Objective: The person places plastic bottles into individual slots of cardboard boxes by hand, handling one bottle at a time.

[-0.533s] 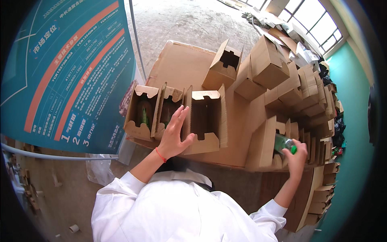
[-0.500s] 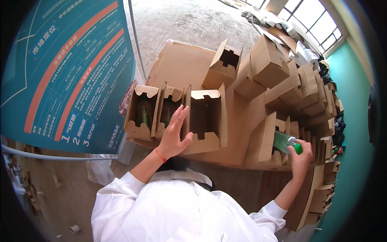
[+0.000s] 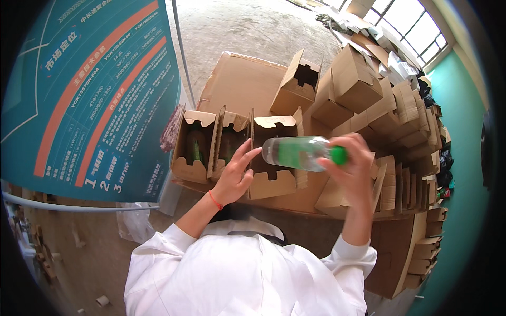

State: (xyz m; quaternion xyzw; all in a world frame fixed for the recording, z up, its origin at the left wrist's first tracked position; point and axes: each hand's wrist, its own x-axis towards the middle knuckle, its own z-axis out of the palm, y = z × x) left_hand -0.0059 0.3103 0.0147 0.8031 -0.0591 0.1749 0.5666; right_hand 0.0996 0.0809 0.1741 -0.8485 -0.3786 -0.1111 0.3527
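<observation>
Green-capped clear plastic bottle (image 3: 295, 152), I see, is gripped by the right hand (image 3: 352, 160) above an open brown cardboard box (image 3: 273, 185), not yet inside. The left hand (image 3: 235, 180) is empty and spread; to its left, two brown cardboard boxes (image 3: 188, 169) already contain green items (image 3: 197, 151).

Glossy, seemingly plastic bottle (image 3: 296, 152); matt cardboard box (image 3: 272, 185).

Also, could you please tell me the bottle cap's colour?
Green: the bottle cap shows best in the head view.
</observation>
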